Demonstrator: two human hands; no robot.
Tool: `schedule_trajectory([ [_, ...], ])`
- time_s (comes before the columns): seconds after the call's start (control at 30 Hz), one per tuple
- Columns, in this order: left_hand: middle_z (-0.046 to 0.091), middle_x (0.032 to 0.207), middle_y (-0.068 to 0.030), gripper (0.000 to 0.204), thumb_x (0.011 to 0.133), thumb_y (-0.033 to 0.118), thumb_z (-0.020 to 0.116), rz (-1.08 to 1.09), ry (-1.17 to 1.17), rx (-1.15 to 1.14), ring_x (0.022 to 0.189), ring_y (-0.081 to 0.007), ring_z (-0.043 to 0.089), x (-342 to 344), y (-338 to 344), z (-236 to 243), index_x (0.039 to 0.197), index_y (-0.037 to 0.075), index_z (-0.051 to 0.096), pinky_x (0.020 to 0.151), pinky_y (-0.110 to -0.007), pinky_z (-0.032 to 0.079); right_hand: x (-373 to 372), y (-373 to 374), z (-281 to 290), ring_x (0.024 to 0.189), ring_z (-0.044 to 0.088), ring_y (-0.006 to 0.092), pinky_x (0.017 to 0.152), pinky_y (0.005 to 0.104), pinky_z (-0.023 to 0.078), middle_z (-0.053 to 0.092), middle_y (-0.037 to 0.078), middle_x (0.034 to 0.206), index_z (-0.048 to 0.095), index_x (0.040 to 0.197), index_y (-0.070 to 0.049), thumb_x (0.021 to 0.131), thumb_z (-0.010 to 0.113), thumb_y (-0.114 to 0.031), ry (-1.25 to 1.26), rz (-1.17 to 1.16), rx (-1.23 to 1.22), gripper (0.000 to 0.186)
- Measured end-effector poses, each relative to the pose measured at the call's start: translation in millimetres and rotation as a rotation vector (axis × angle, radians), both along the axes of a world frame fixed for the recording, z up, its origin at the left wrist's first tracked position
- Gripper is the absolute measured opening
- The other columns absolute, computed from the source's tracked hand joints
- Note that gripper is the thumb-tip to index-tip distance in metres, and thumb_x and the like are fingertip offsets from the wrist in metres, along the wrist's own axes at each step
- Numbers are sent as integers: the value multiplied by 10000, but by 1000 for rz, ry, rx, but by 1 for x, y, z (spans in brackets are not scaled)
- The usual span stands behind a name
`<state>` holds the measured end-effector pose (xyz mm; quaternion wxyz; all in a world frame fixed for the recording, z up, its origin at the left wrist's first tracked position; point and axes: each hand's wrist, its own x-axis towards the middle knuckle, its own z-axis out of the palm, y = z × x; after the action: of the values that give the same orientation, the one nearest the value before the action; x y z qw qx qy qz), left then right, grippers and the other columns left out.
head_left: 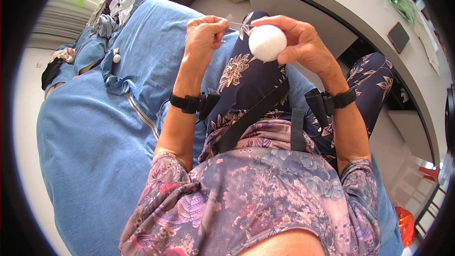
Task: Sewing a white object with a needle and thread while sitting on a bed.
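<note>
1. Head view, left hand: the left hand (204,36) is curled into a fist, fingers folded in with no visible gap. A thin thread (237,23) runs from it towards the right hand; whether the fist also encloses a needle cannot be told.
2. Head view, right hand: the right hand (304,39) is partly open, fingers and thumb curved around a white ball (268,43). The rounded grip suits the shape and leaves the ball's left side exposed.
3. Head view, placement: the ball is raised above the dark floral trousers (237,73), to the right of the fist. The hands stand apart, which appears to draw the thread straight.
4. Head view, surroundings: a blue cover (85,161) lies to the left; a phone (398,37) rests on the pale tabletop (360,1), apart from both hands.
</note>
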<state>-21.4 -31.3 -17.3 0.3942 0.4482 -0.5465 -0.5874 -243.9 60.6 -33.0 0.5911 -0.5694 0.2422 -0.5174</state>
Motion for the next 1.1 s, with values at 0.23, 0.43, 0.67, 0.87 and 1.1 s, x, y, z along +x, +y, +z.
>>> schedule_trajectory([
  [0.23, 496, 533, -1, 125, 852, 46, 627, -74, -1, 112, 407, -35, 370, -5, 30, -11, 765, -41, 644, 364, -170, 249, -12, -16, -16, 1172, 533, 250, 994, 338, 439, 561, 206, 1234, 482, 1285, 21, 781, 734, -297, -214, -106, -69, 646],
  [0.43, 514, 521, -1, 114, 823, 49, 638, -180, 35, 124, 409, -36, 392, -12, 54, -6, 729, -15, 652, 370, -186, 259, -11, -25, -24, 1199, 510, 311, 1013, 410, 433, 537, 265, 1230, 459, 1252, 80, 854, 655, -304, -407, -146, 9, 586],
  [0.67, 541, 556, -21, 137, 875, 82, 617, -340, -38, 78, 442, -32, 416, -16, 80, 14, 805, -29, 658, 407, -166, 286, -6, -27, -30, 1032, 601, 266, 950, 467, 489, 591, 172, 1083, 447, 1190, 58, 887, 637, -184, -534, -201, 91, 432],
  [0.87, 584, 602, -21, 128, 878, 94, 608, -328, -21, -21, 470, -19, 431, -9, 87, 30, 834, -13, 662, 431, -149, 305, -8, -27, -34, 985, 597, 182, 915, 324, 494, 595, 117, 1065, 465, 1206, 33, 812, 726, -175, -178, -427, 54, 517],
  [1.1, 570, 584, -18, 138, 886, 70, 589, -238, 8, -164, 453, -17, 395, -4, 75, 46, 831, -28, 669, 424, -157, 285, 2, -20, -36, 954, 571, 192, 874, 266, 476, 562, 96, 1058, 582, 1165, -62, 690, 795, -143, 304, -432, -78, 527],
])
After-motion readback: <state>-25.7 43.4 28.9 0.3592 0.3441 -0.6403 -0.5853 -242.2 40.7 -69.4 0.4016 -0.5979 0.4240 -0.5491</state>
